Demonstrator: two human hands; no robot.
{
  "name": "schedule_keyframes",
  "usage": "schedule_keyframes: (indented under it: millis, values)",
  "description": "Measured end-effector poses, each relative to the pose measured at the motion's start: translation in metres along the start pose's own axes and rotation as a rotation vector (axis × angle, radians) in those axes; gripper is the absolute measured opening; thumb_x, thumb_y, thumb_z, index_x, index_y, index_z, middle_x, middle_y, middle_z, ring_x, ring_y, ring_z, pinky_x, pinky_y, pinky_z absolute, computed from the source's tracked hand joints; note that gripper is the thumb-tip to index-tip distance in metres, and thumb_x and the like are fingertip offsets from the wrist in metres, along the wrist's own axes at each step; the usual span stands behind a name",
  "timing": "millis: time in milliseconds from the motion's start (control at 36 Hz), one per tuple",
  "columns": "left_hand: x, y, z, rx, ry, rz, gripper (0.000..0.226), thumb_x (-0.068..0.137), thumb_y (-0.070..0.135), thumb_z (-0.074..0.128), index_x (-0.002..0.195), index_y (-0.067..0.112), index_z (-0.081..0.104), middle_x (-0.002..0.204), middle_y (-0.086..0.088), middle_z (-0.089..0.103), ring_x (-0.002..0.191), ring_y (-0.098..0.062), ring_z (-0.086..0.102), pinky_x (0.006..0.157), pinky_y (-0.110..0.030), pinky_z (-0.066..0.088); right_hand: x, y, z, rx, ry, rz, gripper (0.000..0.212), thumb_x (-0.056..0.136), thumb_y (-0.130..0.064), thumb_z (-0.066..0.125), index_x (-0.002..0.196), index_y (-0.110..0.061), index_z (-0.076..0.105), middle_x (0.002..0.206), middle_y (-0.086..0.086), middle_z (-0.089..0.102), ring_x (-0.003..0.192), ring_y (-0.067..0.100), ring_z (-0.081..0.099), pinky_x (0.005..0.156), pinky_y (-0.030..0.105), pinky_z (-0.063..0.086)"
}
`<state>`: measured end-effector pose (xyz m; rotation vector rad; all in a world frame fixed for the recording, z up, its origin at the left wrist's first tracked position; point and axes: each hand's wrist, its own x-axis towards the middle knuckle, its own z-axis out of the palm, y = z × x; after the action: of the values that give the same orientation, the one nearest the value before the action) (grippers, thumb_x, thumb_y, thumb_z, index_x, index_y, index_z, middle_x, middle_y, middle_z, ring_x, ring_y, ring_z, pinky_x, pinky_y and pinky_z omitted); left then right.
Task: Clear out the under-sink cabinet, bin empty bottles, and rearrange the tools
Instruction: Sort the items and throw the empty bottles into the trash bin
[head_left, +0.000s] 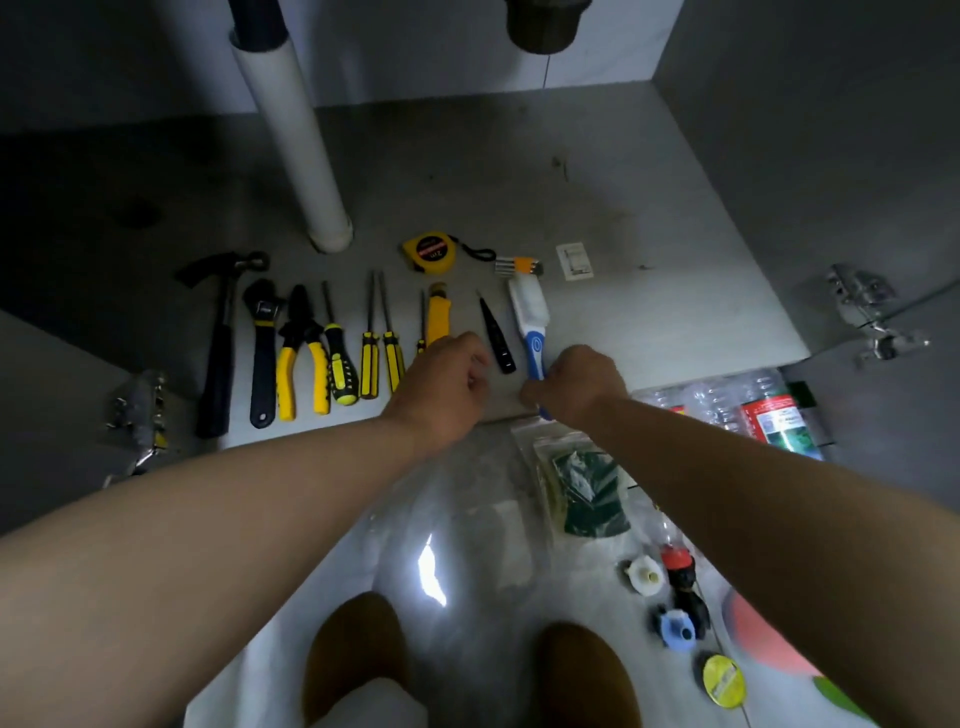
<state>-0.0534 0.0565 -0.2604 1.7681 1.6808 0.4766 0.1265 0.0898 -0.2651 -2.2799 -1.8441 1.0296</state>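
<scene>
My right fingers (531, 391) gripped the blue-handled brush (529, 306) to set it parallel with the black pointed tool (496, 338) just left of them. My left fingers (477, 371) were curled, and I couldn't tell whether they held anything.

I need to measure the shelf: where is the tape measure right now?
In the head view, the yellow tape measure lies on the cabinet floor, near centre, beyond the yellow-handled screwdrivers and right of the white pipe.
</scene>
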Motion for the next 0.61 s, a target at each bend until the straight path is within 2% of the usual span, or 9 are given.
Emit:
schedule_keyframes:
  millis: [83, 111, 167, 250, 361, 472, 528, 556, 611]
  values:
    - [0.019, 0.005, -0.001, 0.055, -0.029, -0.024, 0.034, 0.094, 0.013, 0.057, 0.128, 0.018, 0.059, 0.118, -0.01, 0.06, 0.106, -0.027, 0.06, 0.089, -0.034, 0.051, -0.009, 0.016, -0.007, 0.036, -0.02, 0.018, 0.026, 0.075, -0.04, 0.074, 0.073, -0.015, 0.066, 0.068, 0.004, 0.067, 0.066, 0.021, 0.066, 0.054, 0.028, 0.049]
    - [0.027, 0.008, -0.001, 0.077, -0.052, -0.029, 0.039, 0.095, 0.016, 0.059, 0.133, 0.02, 0.055, 0.12, -0.012, 0.058, 0.108, -0.029, 0.059, 0.088, -0.032, 0.049, -0.012, 0.023, -0.008, 0.068, -0.028, 0.029, 0.025, 0.077, -0.038, 0.074, 0.074, -0.014, 0.066, 0.071, 0.007, 0.07, 0.07, 0.025, 0.069, 0.062, 0.033, 0.056]
    - [0.04, 0.013, 0.0, 0.114, -0.112, -0.032, 0.046, 0.097, 0.024, 0.062, 0.142, 0.025, 0.049, 0.123, -0.015, 0.053, 0.112, -0.033, 0.056, 0.087, -0.03, 0.045, -0.021, 0.036, -0.01, 0.167, -0.05, 0.046, 0.024, 0.079, -0.032, 0.075, 0.076, -0.014, 0.06, 0.073, 0.011, 0.071, 0.072, 0.028, 0.072, 0.071, 0.044, 0.062]
    - [0.05, 0.021, 0.006, 0.213, -0.188, -0.05, 0.05, 0.098, 0.036, 0.061, 0.145, 0.028, 0.046, 0.134, -0.016, 0.044, 0.12, -0.035, 0.052, 0.098, -0.034, 0.048, -0.035, 0.053, -0.012, 0.271, -0.086, 0.06, 0.025, 0.081, -0.026, 0.078, 0.081, -0.016, 0.056, 0.073, 0.009, 0.069, 0.062, 0.024, 0.072, 0.062, 0.041, 0.063]
    - [0.051, 0.03, 0.015, 0.31, -0.196, -0.062, 0.038, 0.098, 0.033, 0.062, 0.129, 0.015, 0.052, 0.133, -0.018, 0.041, 0.112, -0.037, 0.056, 0.095, -0.037, 0.05, -0.053, 0.063, -0.014, 0.283, -0.139, 0.028, 0.026, 0.081, -0.026, 0.078, 0.08, -0.019, 0.053, 0.071, 0.007, 0.07, 0.065, 0.03, 0.074, 0.066, 0.048, 0.063]
    - [0.04, 0.035, 0.018, 0.315, -0.19, -0.079, 0.028, 0.096, 0.022, 0.06, 0.121, 0.012, 0.056, 0.126, -0.018, 0.052, 0.11, -0.035, 0.058, 0.091, -0.036, 0.051, -0.071, 0.065, -0.011, 0.172, -0.185, -0.086, 0.023, 0.082, -0.028, 0.076, 0.083, -0.026, 0.052, 0.074, -0.003, 0.069, 0.064, 0.021, 0.072, 0.063, 0.039, 0.062]
    - [0.029, 0.036, 0.016, 0.26, -0.195, -0.065, 0.023, 0.092, 0.024, 0.064, 0.111, 0.013, 0.058, 0.117, -0.016, 0.06, 0.106, -0.032, 0.06, 0.085, -0.035, 0.051, -0.083, 0.066, -0.007, 0.075, -0.182, -0.161, 0.026, 0.082, -0.033, 0.075, 0.083, -0.029, 0.049, 0.074, -0.009, 0.064, 0.066, 0.016, 0.068, 0.056, 0.031, 0.055]
    - [0.023, 0.036, 0.014, 0.227, -0.2, -0.049, 0.022, 0.089, 0.026, 0.068, 0.106, 0.014, 0.058, 0.111, -0.014, 0.063, 0.102, -0.031, 0.06, 0.082, -0.035, 0.051, -0.089, 0.067, -0.003, 0.045, -0.184, -0.193, 0.028, 0.082, -0.036, 0.074, 0.083, -0.031, 0.047, 0.075, -0.01, 0.063, 0.063, 0.013, 0.067, 0.052, 0.027, 0.052]
    - [0.009, 0.036, 0.009, 0.17, -0.212, -0.007, 0.023, 0.087, 0.027, 0.072, 0.1, 0.013, 0.058, 0.1, -0.011, 0.065, 0.094, -0.027, 0.061, 0.077, -0.035, 0.052, -0.103, 0.07, 0.007, 0.035, -0.215, -0.225, 0.029, 0.082, -0.038, 0.074, 0.086, -0.031, 0.046, 0.078, -0.006, 0.068, 0.055, 0.01, 0.068, 0.051, 0.028, 0.056]
